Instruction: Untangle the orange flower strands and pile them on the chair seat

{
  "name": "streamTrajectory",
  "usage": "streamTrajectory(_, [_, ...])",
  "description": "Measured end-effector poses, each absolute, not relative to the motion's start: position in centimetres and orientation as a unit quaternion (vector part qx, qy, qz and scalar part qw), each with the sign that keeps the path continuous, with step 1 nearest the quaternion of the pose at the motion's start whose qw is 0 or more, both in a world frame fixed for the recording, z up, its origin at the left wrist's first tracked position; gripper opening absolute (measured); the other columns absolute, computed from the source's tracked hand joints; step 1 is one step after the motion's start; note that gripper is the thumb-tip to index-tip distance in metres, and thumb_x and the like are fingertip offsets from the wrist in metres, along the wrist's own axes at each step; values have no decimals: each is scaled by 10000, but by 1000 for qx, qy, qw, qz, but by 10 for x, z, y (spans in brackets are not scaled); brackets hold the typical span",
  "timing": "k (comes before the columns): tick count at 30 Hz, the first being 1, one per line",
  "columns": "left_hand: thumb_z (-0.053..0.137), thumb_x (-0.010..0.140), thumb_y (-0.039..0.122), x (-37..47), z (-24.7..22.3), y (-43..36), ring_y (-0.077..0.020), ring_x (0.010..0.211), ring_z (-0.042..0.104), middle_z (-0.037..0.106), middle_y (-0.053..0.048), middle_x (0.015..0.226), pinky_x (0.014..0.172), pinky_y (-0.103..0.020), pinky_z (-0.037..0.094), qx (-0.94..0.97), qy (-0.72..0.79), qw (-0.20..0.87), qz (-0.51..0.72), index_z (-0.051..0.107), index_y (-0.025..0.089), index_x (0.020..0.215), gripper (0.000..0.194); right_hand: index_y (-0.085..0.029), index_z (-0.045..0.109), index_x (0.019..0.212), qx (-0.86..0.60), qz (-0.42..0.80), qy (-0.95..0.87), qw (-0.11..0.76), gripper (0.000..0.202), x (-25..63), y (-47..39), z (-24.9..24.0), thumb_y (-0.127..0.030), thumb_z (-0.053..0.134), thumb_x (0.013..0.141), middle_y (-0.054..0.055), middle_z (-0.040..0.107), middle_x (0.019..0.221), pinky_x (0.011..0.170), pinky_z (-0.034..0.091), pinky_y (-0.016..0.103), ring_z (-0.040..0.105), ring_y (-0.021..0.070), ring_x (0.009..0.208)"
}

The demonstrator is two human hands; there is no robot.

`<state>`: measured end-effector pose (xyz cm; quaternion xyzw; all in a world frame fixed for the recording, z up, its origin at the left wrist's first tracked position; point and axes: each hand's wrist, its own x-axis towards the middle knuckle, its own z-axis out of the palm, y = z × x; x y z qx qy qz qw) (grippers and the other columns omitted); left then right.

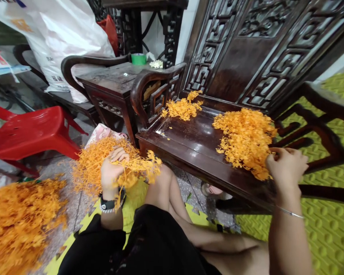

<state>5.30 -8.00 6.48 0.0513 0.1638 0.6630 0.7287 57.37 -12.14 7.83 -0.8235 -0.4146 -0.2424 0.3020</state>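
Observation:
My left hand [114, 166] is closed round a bunch of orange strands [145, 166], whose frilly ends point right over my knee. Behind that hand lies a heap of thin orange stems [88, 164] on a pink and white bag [104, 131]. My right hand [285, 164] is at the right edge of a large orange pile [246, 139] on the dark wooden chair seat [189, 143]. Its fingers are bent together at the pile; what they pinch is too small to make out. A smaller orange pile [183, 108] sits at the seat's left back.
A big orange heap [20, 225] covers the floor at lower left. Beyond it stands a red plastic chair [37, 131]. A side table [109, 78] holds green tape [138, 59] and pale bits [156, 64]. White sacks [65, 34] stand behind. Yellow mats [326, 229] cover the floor at right.

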Motion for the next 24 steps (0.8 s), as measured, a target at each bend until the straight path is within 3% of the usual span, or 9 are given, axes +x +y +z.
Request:
streamTrajectory(3, [263, 976, 60, 71, 90, -96, 2, 346, 307, 320, 96, 500, 466, -119, 313, 59, 130, 750, 646, 402, 161, 731, 299, -130, 727, 812, -804, -242, -419, 346, 207, 547, -124, 78, -69, 598, 662, 251, 636, 1067, 802, 374, 505, 541, 379, 1047])
streamTrajectory(5, [270, 993, 118, 84, 101, -103, -2, 328, 281, 306, 98, 493, 441, -124, 304, 71, 115, 760, 636, 389, 166, 719, 302, -133, 713, 888, -728, -191, -486, 444, 225, 508, -134, 81, -77, 549, 744, 212, 657, 1071, 907, 397, 455, 579, 316, 1072])
streamTrajectory(7, [270, 1000, 161, 98, 107, -106, -11, 322, 238, 277, 98, 483, 429, -131, 292, 93, 103, 778, 612, 373, 173, 698, 320, -163, 694, 957, -628, -24, -575, 523, 190, 458, -147, 87, -186, 539, 850, 153, 687, 1017, 889, 455, 398, 634, 252, 990])
streamTrajectory(12, [308, 997, 276, 139, 108, -110, -64, 354, 89, 86, 93, 420, 424, -177, 238, 190, 123, 816, 532, 296, 194, 594, 411, -213, 615, 1126, -467, 283, -716, 435, 267, 348, -173, 100, -305, 599, 876, 82, 664, 1123, 958, 457, 380, 616, 214, 1057])
streamTrajectory(15, [249, 1001, 336, 162, 106, -117, -84, 367, 89, 24, 76, 383, 433, -210, 230, 226, 125, 834, 488, 205, 197, 520, 502, -208, 537, 1167, -418, 389, -712, 408, 355, 322, -176, 98, -306, 655, 847, 58, 665, 1052, 859, 497, 322, 634, 185, 964])
streamTrajectory(19, [243, 1001, 392, 179, 104, -128, -87, 393, 167, 55, 48, 386, 455, -226, 243, 254, 151, 777, 556, 116, 183, 467, 587, -181, 550, 841, -481, 373, -692, 389, 161, 320, -182, 90, -327, 590, 897, -23, 552, 669, 561, 394, 233, 502, 99, 594])
streamTrajectory(24, [272, 974, 526, 183, 99, -130, -94, 449, 248, 99, 38, 404, 545, -249, 330, 306, 146, 779, 528, 122, 179, 449, 646, -182, 551, 788, -518, 313, -647, 464, 177, 329, -197, 87, -313, 577, 905, -13, 541, 663, 550, 373, 233, 492, 99, 597])
